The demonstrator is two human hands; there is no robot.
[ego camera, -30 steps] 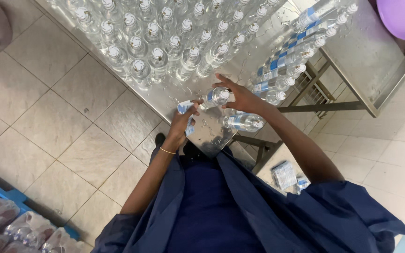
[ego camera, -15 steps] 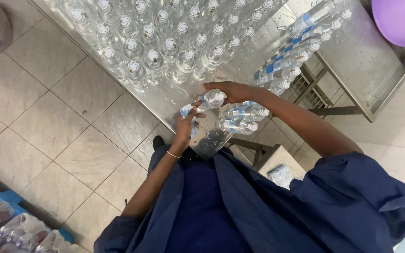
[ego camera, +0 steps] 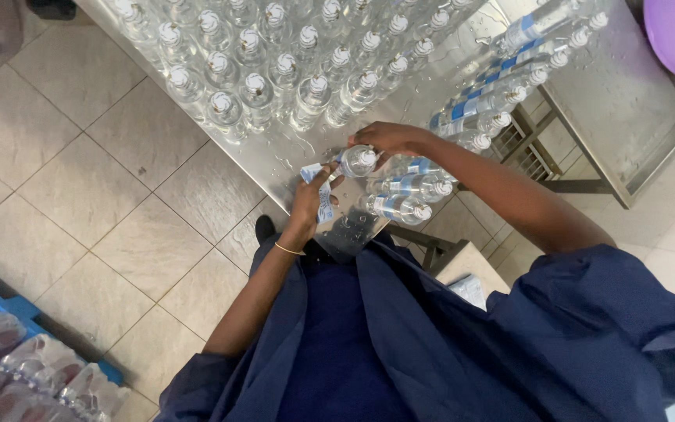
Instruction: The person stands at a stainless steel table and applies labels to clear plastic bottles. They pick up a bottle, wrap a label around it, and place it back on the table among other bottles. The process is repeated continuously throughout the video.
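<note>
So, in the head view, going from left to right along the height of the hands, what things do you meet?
Tiled floor → left hand with blue-white labels → clear bottle under the right hand → labelled bottles lying flat.

Blue-and-white paper labels are pinched in the left hand, just beside the clear bottle that the right hand grips by its cap end. Blue-and-white label bands wrap the bottles lying on their sides at the right of the steel table. Shrink-wrapped bottle packs, clear film, lie at lower left beside a blue pallet edge. No signs or screens show.
</note>
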